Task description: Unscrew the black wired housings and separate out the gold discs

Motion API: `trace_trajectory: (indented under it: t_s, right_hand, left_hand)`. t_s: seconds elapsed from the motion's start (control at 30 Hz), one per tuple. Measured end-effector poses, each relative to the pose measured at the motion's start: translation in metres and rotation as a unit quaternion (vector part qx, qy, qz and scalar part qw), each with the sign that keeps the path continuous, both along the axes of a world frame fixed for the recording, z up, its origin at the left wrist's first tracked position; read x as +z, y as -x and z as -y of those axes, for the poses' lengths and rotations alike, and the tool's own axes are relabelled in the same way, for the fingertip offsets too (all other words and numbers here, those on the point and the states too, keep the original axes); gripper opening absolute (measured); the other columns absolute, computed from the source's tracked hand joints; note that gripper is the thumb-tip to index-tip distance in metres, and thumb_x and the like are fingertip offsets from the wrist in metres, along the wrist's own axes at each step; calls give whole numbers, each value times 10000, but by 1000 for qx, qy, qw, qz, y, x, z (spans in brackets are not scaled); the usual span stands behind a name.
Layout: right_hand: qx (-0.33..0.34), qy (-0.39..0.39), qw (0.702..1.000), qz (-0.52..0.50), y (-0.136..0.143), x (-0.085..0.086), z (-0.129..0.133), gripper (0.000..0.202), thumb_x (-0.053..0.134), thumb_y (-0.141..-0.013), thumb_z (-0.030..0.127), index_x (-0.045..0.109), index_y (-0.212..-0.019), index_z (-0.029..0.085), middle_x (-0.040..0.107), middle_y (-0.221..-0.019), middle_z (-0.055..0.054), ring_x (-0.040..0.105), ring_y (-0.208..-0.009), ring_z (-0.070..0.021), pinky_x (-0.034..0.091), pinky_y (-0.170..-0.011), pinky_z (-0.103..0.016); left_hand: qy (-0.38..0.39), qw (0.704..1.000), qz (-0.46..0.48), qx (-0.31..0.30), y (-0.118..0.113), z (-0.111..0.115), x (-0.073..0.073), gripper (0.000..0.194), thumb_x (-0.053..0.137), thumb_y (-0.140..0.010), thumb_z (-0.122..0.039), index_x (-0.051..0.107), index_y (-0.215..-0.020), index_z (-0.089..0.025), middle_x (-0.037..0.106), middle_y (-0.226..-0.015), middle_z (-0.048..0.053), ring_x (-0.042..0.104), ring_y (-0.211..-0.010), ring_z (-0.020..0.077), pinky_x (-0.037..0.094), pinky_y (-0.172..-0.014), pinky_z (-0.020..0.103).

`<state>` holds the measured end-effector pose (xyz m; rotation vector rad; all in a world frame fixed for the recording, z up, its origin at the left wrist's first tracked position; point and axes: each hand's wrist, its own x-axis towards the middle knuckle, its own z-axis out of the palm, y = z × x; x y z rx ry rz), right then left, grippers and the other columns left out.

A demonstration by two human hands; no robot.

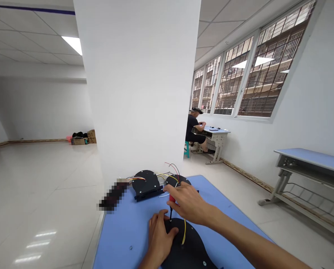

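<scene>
A screwdriver (171, 198) with a red handle stands nearly upright in my right hand (190, 203), its fingers closed round the handle. The dark shaft meets a screw at the far edge of a round black housing (187, 248). Against that housing's left side rests my left hand (159, 235), thumb on top and fingers along the edge, steadying it on the blue table. Yellow wires (184, 229) come out of the housing's top. Behind my hands lie a second black housing (146, 181) with wires and a third black housing (171, 179), partly hidden by my right hand.
A loose screw (131, 247) lies on the blue table (119, 231), left of my left hand. A white pillar (139, 93) rises directly behind the table. Another desk (312, 157) stands at the right. A person (193, 127) sits at a desk farther back.
</scene>
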<state>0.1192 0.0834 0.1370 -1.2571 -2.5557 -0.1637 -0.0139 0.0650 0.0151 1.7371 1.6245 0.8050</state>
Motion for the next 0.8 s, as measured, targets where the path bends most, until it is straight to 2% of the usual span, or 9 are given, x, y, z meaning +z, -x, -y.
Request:
trace_trajectory:
  t_s: [0.07, 0.1, 0.2, 0.27, 0.4, 0.5, 0.67, 0.73, 0.8]
  right_hand:
    - [-29, -4, 1000, -5, 0, -2, 0, 164, 568, -907, 236, 570, -1057, 167, 725, -733, -52, 669, -702, -254, 434, -765, -389]
    - [-35, -4, 999, -8, -1, -2, 1, 180, 578, -905, 250, 565, -1061, 161, 726, -747, -61, 669, -714, -261, 434, -756, -388]
    - [-8, 5, 1000, -13, -4, 0, 4, 308, 587, -881, 181, 504, -1177, 201, 734, -952, -47, 673, -860, -221, 444, -759, -313]
    - [6, 11, 1000, -11, -4, 0, 5, 330, 574, -874, 142, 490, -1181, 232, 733, -972, -13, 671, -847, -195, 441, -754, -286]
    - [-59, -11, 998, -21, 4, -8, 1, 72, 537, -920, 195, 527, -991, 186, 718, -763, -54, 662, -691, -243, 415, -742, -360]
    - [-94, -19, 994, -47, 6, -14, 2, 25, 496, -950, 213, 501, -952, 189, 701, -722, -53, 663, -666, -248, 408, -706, -354]
    - [-42, -4, 996, -74, -5, -13, 12, 120, 482, -954, 197, 466, -1064, 241, 721, -900, 3, 686, -792, -182, 423, -662, -258]
    - [-40, -5, 997, -68, -4, -15, 12, 105, 494, -948, 194, 491, -1046, 232, 724, -832, -5, 687, -760, -199, 424, -684, -278]
    - [-69, -15, 995, -64, 1, -18, 9, 35, 487, -955, 203, 519, -968, 203, 717, -743, -48, 683, -702, -240, 420, -701, -327]
  left_hand:
    - [-2, 1000, 0, 2, 0, -1, 0, 535, 637, -762, -164, 523, -1284, -185, 631, -1148, 58, 520, -1161, 231, 349, -1024, 306]
    - [-2, 1000, 1, 2, 0, -1, 0, 531, 635, -765, -165, 523, -1284, -187, 632, -1148, 59, 521, -1161, 231, 351, -1024, 307]
    - [-4, 1000, 2, 3, -1, 0, 0, 521, 633, -768, -168, 527, -1278, -184, 633, -1149, 62, 522, -1159, 236, 361, -1017, 316]
    - [-6, 1000, 2, 3, -1, 0, 0, 512, 633, -768, -170, 532, -1270, -180, 632, -1145, 66, 523, -1155, 238, 363, -1014, 323]
    - [-11, 1000, -1, 6, -1, 1, -2, 461, 621, -775, -157, 546, -1230, -177, 627, -1148, 69, 521, -1157, 234, 353, -1019, 324]
    - [-11, 1000, -4, 10, 0, 4, -1, 442, 604, -788, -146, 541, -1225, -170, 621, -1175, 77, 515, -1171, 231, 350, -1023, 322]
    - [-12, 1000, -10, 8, 1, 7, 3, 474, 604, -802, -158, 511, -1266, -182, 623, -1192, 69, 518, -1185, 225, 349, -1027, 305]
    - [-17, 1000, -13, 10, 0, 8, 4, 464, 601, -799, -146, 514, -1254, -175, 623, -1184, 76, 524, -1175, 227, 350, -1022, 307]
    - [-22, 1000, -14, 14, -1, 10, 3, 440, 596, -797, -131, 521, -1229, -161, 619, -1171, 87, 531, -1162, 227, 352, -1019, 308]
